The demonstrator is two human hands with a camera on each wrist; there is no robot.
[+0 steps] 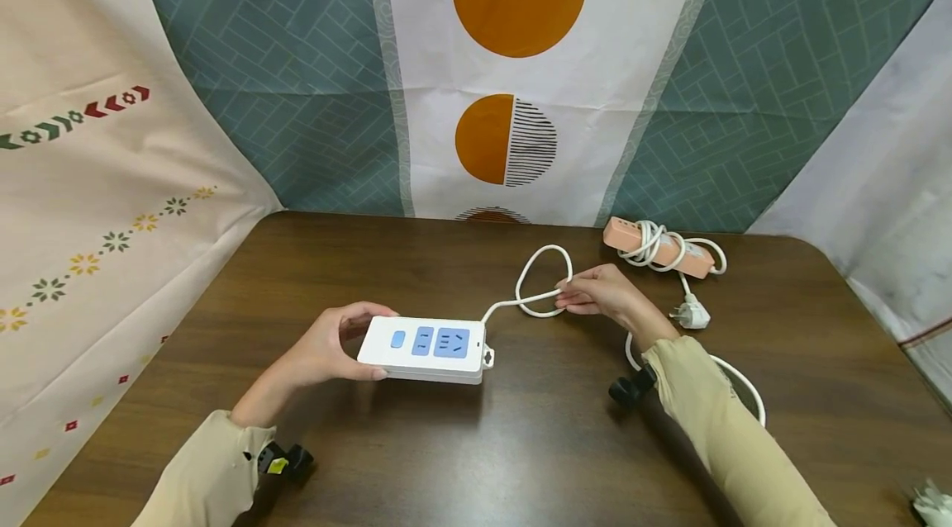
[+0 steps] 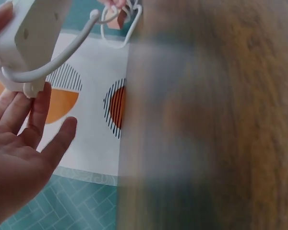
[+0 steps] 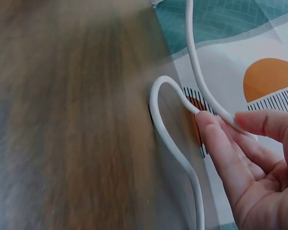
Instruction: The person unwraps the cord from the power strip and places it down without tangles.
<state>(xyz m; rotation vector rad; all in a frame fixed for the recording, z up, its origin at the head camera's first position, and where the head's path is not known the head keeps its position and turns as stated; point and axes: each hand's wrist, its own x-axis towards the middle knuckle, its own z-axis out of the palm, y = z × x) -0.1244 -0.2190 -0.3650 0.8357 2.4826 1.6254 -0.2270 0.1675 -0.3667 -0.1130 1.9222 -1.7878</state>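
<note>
My left hand grips the left end of a white power strip, thumb on the near side and fingers at the far side. Blue socket panels and a blue switch face up, and the strip appears raised off the table. From its right end runs a white cord, which loops toward my right hand. In the right wrist view, thumb and fingers pinch that cord. The left wrist view shows the strip's casing above the spread fingers of the left hand.
An orange power strip wrapped in its white cord lies at the table's back right. A white plug sits just in front of it. More white cord curves by the right forearm. Patterned cloth hangs behind the brown table.
</note>
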